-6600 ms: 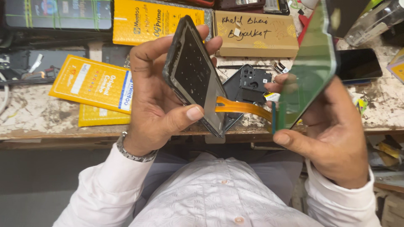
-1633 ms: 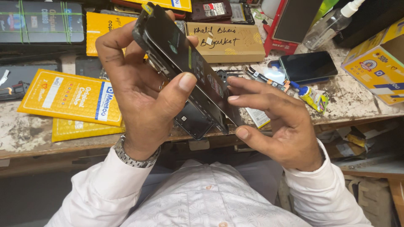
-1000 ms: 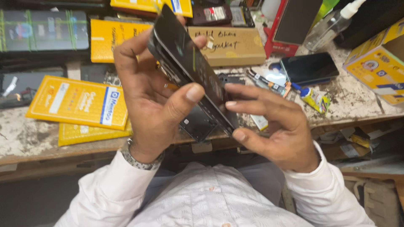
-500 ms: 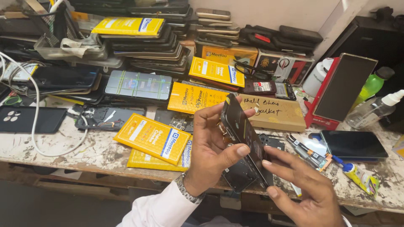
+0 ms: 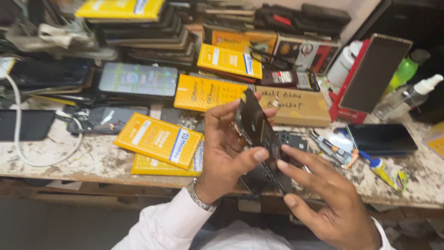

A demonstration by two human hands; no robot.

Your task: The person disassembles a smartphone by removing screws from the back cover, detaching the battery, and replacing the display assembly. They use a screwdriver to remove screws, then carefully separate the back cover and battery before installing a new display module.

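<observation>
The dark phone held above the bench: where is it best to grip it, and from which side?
Probably by its long edges, from the left. The dark phone stands tilted and edge-on, and the left hand already clamps it so, thumb against the near face. The right hand touches its lower part, so that end seems better left free.

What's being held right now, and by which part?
A dark phone, gripped by the left hand around its long edges; the right hand fingertips touch its lower end.

A scuffed, paint-flecked workbench (image 5: 69,159) crowded with flat yellow boxes (image 5: 158,139), a cardboard box (image 5: 292,106), dark phones (image 5: 381,138) and a spray bottle (image 5: 406,97) — a white cable (image 5: 16,134) trailing at left.
</observation>
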